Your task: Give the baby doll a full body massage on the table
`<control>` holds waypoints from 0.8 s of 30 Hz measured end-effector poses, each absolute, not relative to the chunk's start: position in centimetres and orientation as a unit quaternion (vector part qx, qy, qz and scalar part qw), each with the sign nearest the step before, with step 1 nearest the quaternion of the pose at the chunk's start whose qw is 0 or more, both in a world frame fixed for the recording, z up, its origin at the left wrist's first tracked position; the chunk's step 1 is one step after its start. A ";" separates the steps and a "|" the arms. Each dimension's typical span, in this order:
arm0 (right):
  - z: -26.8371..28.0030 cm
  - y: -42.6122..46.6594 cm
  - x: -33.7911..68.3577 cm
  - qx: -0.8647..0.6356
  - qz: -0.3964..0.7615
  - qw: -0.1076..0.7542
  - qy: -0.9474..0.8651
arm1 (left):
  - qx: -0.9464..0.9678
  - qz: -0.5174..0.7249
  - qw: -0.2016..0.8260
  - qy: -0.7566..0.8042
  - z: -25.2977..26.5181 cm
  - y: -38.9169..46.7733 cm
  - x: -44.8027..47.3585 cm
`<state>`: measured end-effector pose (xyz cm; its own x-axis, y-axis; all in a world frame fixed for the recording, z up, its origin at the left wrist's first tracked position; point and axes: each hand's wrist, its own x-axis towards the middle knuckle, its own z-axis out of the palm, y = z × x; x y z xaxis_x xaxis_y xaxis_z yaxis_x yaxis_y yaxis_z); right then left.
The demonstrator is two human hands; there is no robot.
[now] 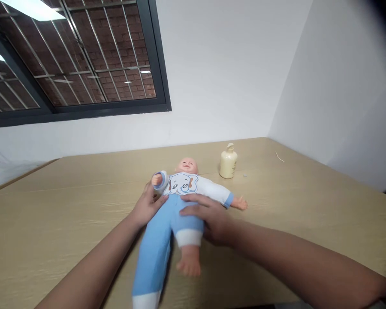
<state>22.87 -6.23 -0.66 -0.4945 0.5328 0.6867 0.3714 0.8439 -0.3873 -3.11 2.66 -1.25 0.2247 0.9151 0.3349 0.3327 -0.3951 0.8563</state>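
A baby doll lies on its back on the table, its head toward the wall. It wears a white top with a printed animal face and blue trousers with white cuffs. One bare foot sticks out of the cuff on the right; the left trouser leg hangs past any visible foot. My left hand grips the doll's waist at the left side, thumb on the waistband. My right hand is wrapped round the upper trouser leg on the right, fingers across the blue cloth, some fingertips hidden.
A cream pump bottle stands on the table beyond the doll's outstretched arm. A thin pale strip lies farther right. White walls and a barred window border the back.
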 end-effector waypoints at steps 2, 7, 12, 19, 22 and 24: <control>-0.7 -5.1 23.2 -0.279 0.077 0.460 -0.839 | 0.781 0.401 0.254 0.405 -1.1 2.7 -2.9; -1.2 -3.3 22.7 -0.309 0.074 0.485 -0.815 | 0.855 0.311 0.140 0.390 -0.9 2.8 -2.8; -1.5 -3.2 22.3 -0.313 0.091 0.502 -0.801 | 0.849 0.312 0.156 0.397 -0.7 2.6 -2.7; -0.6 -6.4 22.6 -0.249 0.084 0.483 -0.835 | 0.644 0.464 0.432 0.429 -1.2 2.0 -2.4; -1.0 -8.1 22.0 -0.205 0.072 0.440 -0.871 | 0.600 0.467 0.483 0.434 -1.6 2.4 -2.6; -1.3 -9.0 21.4 -0.204 0.070 0.376 -0.901 | 0.596 0.472 0.488 0.428 -1.7 2.6 -2.7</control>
<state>21.36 -9.01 -1.25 -0.6346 0.4203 0.6485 0.3151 0.9070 -0.2795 -2.69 2.64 -1.68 0.1873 0.9716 0.1449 0.0505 -0.1568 0.9863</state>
